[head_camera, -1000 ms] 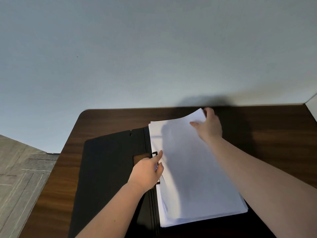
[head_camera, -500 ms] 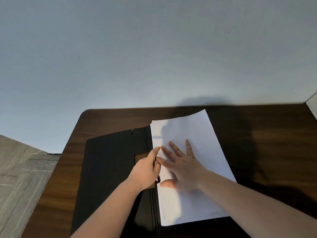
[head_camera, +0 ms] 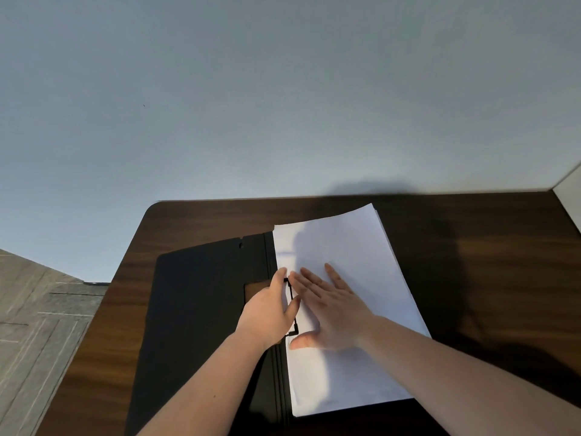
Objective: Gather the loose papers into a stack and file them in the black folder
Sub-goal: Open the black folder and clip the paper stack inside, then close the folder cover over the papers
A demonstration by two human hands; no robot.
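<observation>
A stack of white papers (head_camera: 352, 256) lies on the right half of the open black folder (head_camera: 201, 297), which rests on the dark wooden table (head_camera: 490, 265). My right hand (head_camera: 330, 305) lies flat on the stack with fingers spread, pressing it down near the spine. My left hand (head_camera: 270, 313) is at the spine, its fingers on the black clip (head_camera: 290, 297) at the papers' left edge. The far right corner of the stack curls up slightly.
A pale wall rises behind the table. The table's left edge drops to a grey wood-pattern floor (head_camera: 34, 325). A white object (head_camera: 570, 196) stands at the table's far right corner.
My right hand left the papers' far corner and came down flat on the stack near the spine. The stack has settled flatter. My left hand stays at the clip.
</observation>
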